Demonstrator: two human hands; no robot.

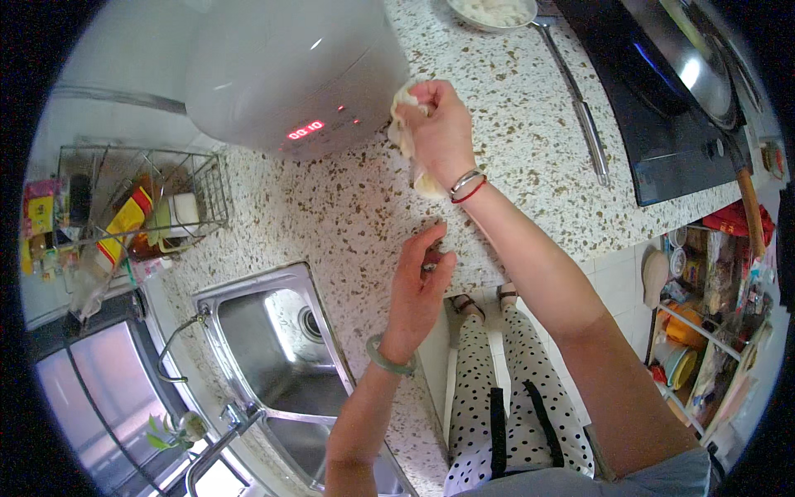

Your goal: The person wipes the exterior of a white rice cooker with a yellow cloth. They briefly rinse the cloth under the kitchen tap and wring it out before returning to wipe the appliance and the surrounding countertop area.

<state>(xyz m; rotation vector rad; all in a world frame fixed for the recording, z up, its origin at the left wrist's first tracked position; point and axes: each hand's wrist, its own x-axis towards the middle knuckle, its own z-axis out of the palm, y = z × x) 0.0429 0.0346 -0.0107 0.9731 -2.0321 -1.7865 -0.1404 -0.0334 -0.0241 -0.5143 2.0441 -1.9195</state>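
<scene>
My right hand (445,137), with a silver bangle and a red string at the wrist, is closed on a pale yellowish cloth (402,128). Part of the cloth hangs out beside the fingers and below the palm, against the speckled countertop (513,108). Just left of it stands a large rounded white appliance (273,74) with a lit red display. Nearer to me, my left hand (421,286) hovers by the counter's front edge, its fingers loosely bent and apart with nothing in them. A pale green bangle (389,356) circles the left wrist.
A double steel sink (277,348) with a faucet lies left. Behind it, a wire rack (186,190) holds bottles and packets. At the far right are a black cooktop (662,149), a wok (691,58) and a long-handled strainer (580,99) with white food. A stocked shelf (704,331) stands below.
</scene>
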